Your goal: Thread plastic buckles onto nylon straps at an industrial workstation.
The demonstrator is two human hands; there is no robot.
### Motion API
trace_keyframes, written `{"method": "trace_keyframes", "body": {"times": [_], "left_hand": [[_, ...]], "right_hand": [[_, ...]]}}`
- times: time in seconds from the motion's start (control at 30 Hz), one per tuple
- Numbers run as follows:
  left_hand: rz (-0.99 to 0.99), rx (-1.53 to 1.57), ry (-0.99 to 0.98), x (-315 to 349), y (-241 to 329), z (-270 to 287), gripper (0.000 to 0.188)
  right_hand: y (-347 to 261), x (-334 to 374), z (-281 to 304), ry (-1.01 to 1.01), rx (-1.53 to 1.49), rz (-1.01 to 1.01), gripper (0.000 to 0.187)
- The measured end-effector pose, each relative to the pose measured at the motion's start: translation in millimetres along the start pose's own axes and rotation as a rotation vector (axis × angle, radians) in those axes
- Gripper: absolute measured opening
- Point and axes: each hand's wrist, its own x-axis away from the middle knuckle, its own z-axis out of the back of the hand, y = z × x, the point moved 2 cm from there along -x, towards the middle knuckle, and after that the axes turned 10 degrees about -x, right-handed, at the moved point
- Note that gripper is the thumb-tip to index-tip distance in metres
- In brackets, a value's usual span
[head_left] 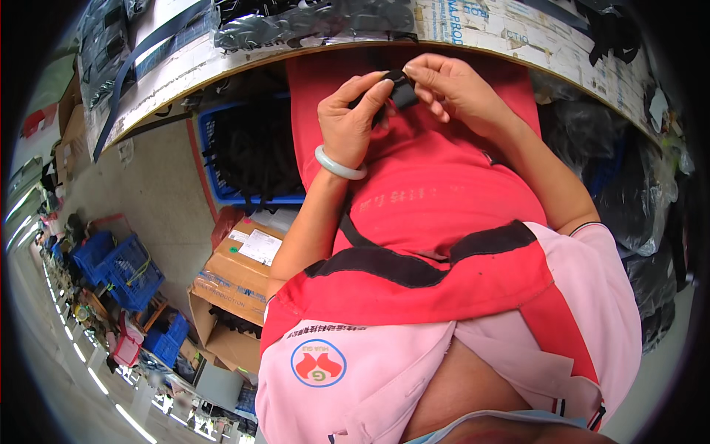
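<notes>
My left hand (pixel 351 115), with a pale bangle on its wrist, is closed in a pinch on a small black strap-like piece (pixel 402 91). The piece looks flat and folded over; its exact kind is too small to make out. My right hand (pixel 458 90) meets it from the other side, thumb and forefinger pinched at its upper edge, the other fingers curled loosely below. Both hands are over the red apron (pixel 429 192) on my lap, just short of the table's edge.
A worktable (pixel 473 29) with a curved-looking edge runs across the front, bearing black parts in clear plastic bags (pixel 318 26). Under it stands a blue crate (pixel 211 159) of black straps. A cardboard box (pixel 237 259) is at my left, plastic-wrapped bundles (pixel 629 192) at my right.
</notes>
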Motion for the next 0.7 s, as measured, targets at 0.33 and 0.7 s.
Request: {"method": "trace_keyframes", "body": {"times": [0.33, 0.7], "left_hand": [[0.135, -0.163, -0.002, 70.3, 65.5, 124.1, 0.019], [0.118, -0.271, 0.023, 64.0, 43.8, 92.4, 0.067]], "right_hand": [[1.1, -25.2, -2.3, -0.015, 0.227, 0.094, 0.022], [15.7, -19.7, -66.6, -0.335, 0.506, -0.007, 0.025]]}}
